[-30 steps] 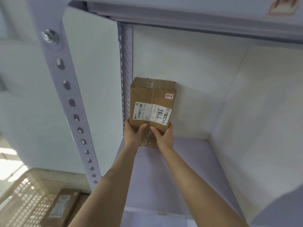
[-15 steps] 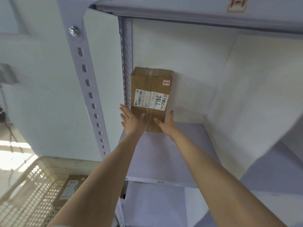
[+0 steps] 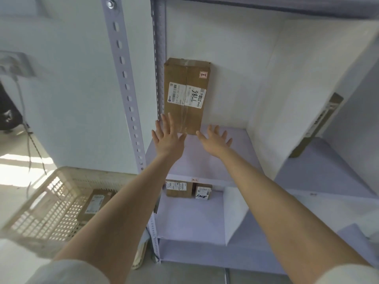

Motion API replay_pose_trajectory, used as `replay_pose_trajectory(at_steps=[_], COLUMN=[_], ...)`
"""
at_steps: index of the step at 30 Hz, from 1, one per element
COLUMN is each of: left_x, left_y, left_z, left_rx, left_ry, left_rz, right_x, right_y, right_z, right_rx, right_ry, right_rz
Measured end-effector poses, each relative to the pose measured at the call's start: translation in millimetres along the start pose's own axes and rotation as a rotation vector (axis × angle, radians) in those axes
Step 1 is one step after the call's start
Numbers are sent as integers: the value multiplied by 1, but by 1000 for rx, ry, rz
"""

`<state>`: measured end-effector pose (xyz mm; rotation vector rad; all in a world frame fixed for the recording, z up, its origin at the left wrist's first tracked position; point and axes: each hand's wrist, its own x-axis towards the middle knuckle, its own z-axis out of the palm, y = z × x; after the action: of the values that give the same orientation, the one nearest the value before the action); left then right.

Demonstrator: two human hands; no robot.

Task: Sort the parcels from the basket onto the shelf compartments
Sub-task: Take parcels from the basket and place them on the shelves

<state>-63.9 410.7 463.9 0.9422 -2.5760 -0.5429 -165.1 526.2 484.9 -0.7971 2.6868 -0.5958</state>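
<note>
- The cardboard parcel (image 3: 185,95) stands on end in the back left corner of the upper compartment. Its back is to the rear wall and its left edge is just beside the rear post, which probably keeps it upright and leaves the floor to its right free.
- It is a tall, narrow brown carton with creased corners and clear tape down the middle. Its white shipping label (image 3: 187,94) faces outward with handwritten digits readable, and a small red-printed sticker (image 3: 203,74) sits near the top.
- The left hand (image 3: 167,138) is flat with its fingers spread and straight, gripping nothing. Its fingertips overlap the carton's lower left edge, but I cannot tell if they touch it.
- The right hand (image 3: 215,140) is also splayed and holds nothing, just beside the lower right corner and apart from it.
- The shelf board (image 3: 225,158) is smooth, matt lavender-grey, with a plain white divider panel (image 3: 266,83) on its right.
- The front upright (image 3: 125,78) is painted steel punched with slots.
- Two small parcels (image 3: 178,188) sit in the compartment below, and a flat parcel (image 3: 320,124) leans in the neighbouring bay.
- The beige plastic lattice basket (image 3: 51,201) at lower left holds another boxed parcel (image 3: 94,203), so sorting appears unfinished.
</note>
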Motion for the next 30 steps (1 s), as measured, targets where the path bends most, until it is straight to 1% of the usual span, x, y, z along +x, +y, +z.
replay_pose_trajectory(at_steps=[5,10,15,19,24,28,30], left_x=[-41,-82,-134,-187,-236,-251,-250], left_y=[-13,-36,-68,-120,-193,-261,-295], left_z=[-3,-10,-21,-30,-54,-82,-98], left_rx=[178,243,258,295,347,419,457], left_ry=[-97,-162,-211,-277,-347,-327,-300], left_rz=[62,175,290,327,308,248,233], right_x=[-41,-83,-140,-199,-252,-266,-265], right_y=[7,5,-4,-20,-58,-114,-147], right_z=[11,31,67,112,178,218,232], right_rx=[-79,-140,-141,-157,-235,-248,-254], right_ry=[23,-10,6,-7,-129,-245,-269], right_rz=[-53,3,43,82,77,5,-46])
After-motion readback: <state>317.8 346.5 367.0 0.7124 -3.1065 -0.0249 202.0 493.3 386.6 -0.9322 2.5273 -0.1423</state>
